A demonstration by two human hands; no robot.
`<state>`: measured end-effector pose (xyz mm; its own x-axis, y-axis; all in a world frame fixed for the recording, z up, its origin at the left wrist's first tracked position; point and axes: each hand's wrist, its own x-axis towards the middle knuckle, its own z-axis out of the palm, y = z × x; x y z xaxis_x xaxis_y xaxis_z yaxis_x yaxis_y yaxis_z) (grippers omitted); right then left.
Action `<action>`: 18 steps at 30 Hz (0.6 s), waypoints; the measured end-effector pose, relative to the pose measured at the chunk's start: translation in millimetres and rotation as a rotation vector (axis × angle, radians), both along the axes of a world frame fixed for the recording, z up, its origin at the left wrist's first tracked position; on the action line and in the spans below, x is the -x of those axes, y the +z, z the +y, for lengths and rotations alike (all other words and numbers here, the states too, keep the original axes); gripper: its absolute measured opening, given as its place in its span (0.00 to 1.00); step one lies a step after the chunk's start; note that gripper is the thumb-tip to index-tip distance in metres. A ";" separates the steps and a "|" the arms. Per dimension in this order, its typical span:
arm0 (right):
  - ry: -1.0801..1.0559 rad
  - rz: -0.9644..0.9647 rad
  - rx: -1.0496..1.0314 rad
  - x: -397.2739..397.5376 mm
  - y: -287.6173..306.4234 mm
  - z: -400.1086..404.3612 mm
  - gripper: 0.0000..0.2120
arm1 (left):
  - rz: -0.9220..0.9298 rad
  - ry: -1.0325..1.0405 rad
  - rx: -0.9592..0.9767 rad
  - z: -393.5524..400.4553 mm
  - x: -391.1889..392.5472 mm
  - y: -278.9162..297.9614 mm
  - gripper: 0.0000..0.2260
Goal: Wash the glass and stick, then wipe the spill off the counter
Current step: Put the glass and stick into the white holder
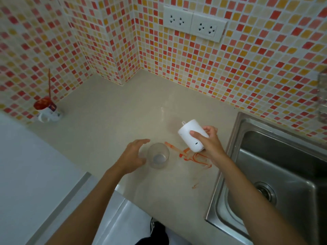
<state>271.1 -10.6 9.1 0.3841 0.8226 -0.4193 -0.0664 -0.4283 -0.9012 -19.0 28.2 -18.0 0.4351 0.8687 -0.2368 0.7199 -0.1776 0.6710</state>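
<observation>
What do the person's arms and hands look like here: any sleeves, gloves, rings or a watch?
Both forearms are bare up to the bottom edge of the picture, so no sleeves show. The left hand and right hand wear no gloves. No watch, bracelet or band shows on either wrist, and no rings show on the fingers that can be seen. The nails look short and unpainted.

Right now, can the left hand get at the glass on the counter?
Probably yes. The left hand is open right beside the glass, with nothing between them. The right hand holds a white container off to the other side, clear of that path.
</observation>
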 end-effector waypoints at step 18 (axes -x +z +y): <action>0.629 -0.688 -0.177 40.1 72.6 -15.8 0.26 | -0.274 0.103 0.127 -25.4 -17.5 -14.1 0.38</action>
